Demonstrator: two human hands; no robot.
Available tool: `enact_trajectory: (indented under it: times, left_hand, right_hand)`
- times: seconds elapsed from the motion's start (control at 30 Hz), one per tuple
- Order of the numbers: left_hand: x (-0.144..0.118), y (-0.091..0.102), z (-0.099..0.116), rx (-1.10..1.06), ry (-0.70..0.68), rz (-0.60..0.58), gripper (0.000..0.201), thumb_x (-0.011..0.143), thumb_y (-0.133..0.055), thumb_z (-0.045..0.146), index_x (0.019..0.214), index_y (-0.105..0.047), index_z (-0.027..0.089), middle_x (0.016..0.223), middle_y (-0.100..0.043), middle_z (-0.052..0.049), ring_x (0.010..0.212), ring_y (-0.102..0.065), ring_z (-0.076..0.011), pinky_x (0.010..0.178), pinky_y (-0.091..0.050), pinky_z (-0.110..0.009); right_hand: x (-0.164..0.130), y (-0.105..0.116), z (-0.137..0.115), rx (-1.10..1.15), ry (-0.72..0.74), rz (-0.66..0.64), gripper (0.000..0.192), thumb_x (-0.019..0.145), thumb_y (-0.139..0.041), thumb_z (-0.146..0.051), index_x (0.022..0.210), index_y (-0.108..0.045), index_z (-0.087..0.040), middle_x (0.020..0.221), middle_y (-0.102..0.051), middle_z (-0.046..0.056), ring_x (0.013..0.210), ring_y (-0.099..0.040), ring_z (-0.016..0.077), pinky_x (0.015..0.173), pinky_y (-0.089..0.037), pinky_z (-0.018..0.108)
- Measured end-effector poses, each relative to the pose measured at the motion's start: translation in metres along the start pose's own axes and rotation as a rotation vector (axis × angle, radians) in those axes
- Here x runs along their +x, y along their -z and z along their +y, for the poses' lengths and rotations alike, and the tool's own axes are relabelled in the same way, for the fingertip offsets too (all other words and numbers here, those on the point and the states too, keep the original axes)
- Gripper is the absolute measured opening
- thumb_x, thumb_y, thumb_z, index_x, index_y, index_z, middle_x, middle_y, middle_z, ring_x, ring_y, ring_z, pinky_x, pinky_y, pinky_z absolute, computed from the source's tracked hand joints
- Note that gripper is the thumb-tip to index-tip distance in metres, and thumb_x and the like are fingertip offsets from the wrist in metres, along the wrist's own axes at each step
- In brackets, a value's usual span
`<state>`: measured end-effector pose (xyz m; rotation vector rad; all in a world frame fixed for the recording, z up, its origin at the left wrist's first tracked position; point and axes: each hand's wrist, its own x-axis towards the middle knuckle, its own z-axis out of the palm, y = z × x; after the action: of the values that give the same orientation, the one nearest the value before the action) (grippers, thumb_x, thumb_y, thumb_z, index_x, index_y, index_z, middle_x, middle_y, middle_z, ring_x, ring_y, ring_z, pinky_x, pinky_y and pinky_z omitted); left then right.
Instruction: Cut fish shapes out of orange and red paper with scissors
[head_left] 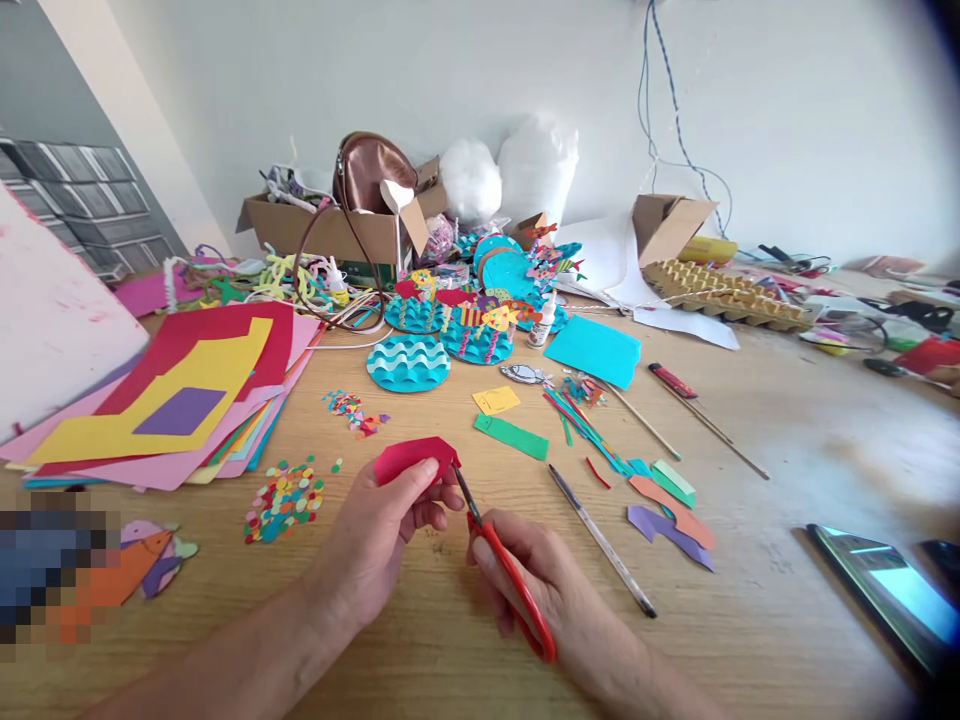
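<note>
A small folded piece of red foam (414,458) sits low and central over the wooden table (787,440), pinched in the left hand (382,530), fingers closed on it. The right hand (547,590) grips red-handled scissors (501,560), blades touching the foam's edge. Just left lies confetti (285,497) beside stacked coloured sheets (180,400); behind, wavy turquoise discs (409,362), a cardboard box (337,230) and a plain white wall.

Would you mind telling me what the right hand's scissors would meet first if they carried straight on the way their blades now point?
The right hand holds red-handled scissors, whose blades point up and left into the red paper piece pinched in the left hand. That paper comes first; the tips look already at its edge, though depth is unclear.
</note>
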<state>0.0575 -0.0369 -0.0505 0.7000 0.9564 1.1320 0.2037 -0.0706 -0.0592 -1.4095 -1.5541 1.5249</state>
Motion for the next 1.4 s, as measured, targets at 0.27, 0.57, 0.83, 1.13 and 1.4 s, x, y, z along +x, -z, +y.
enact_trajectory:
  times: [0.27,0.57,0.83,1.13,1.4]
  left_hand:
    - [-0.0017,-0.0025,-0.0013,0.004,-0.005,0.003,0.012,0.068,-0.066,0.024,0.071,-0.066,0.013,0.065,-0.065,-0.003,0.057,-0.058,-0.0121,0.046,-0.041,-0.019]
    - [-0.0032,-0.0027,-0.0018,0.025,0.004,-0.024,0.011,0.07,-0.065,0.024,0.071,-0.066,0.013,0.067,-0.065,-0.003,0.058,-0.058,-0.0115,0.048,-0.043,-0.019]
    - [-0.0037,-0.0026,-0.0016,0.023,0.009,-0.017,0.012,0.07,-0.065,0.024,0.072,-0.066,0.013,0.067,-0.066,-0.003,0.058,-0.059,-0.0118,0.049,-0.045,-0.019]
    - [-0.0031,-0.0015,-0.0026,0.017,0.005,-0.019,0.011,0.071,-0.064,0.023,0.072,-0.067,0.012,0.067,-0.066,-0.003,0.058,-0.059,-0.0115,0.05,-0.046,-0.019]
    - [-0.0021,0.0001,-0.0003,0.017,0.011,-0.047,0.011,0.072,-0.064,0.023,0.073,-0.067,0.012,0.068,-0.067,-0.004,0.06,-0.06,-0.0121,0.051,-0.047,-0.019]
  right_hand:
    - [0.0006,-0.0004,0.0017,0.016,0.007,0.0,0.028,0.085,-0.041,-0.031,0.06,-0.039,-0.019,0.047,-0.042,-0.006,0.041,-0.041,0.0068,0.04,-0.034,0.016]
    - [-0.0005,-0.0014,0.0008,0.037,-0.004,0.01,0.028,0.083,-0.043,-0.034,0.059,-0.038,-0.02,0.045,-0.041,-0.007,0.039,-0.039,0.0063,0.038,-0.032,0.016]
    - [0.0022,-0.0011,0.0034,0.054,-0.016,0.007,0.029,0.082,-0.044,-0.035,0.059,-0.038,-0.019,0.044,-0.041,-0.007,0.037,-0.037,0.0053,0.037,-0.03,0.015]
    - [0.0034,-0.0018,0.0052,0.075,-0.005,0.007,0.029,0.082,-0.044,-0.035,0.058,-0.037,-0.02,0.043,-0.04,-0.008,0.035,-0.036,0.0049,0.034,-0.029,0.015]
    - [0.0025,0.0,0.0058,0.028,-0.006,0.006,0.03,0.083,-0.042,-0.035,0.058,-0.038,-0.02,0.043,-0.04,-0.007,0.035,-0.037,0.005,0.034,-0.028,0.015]
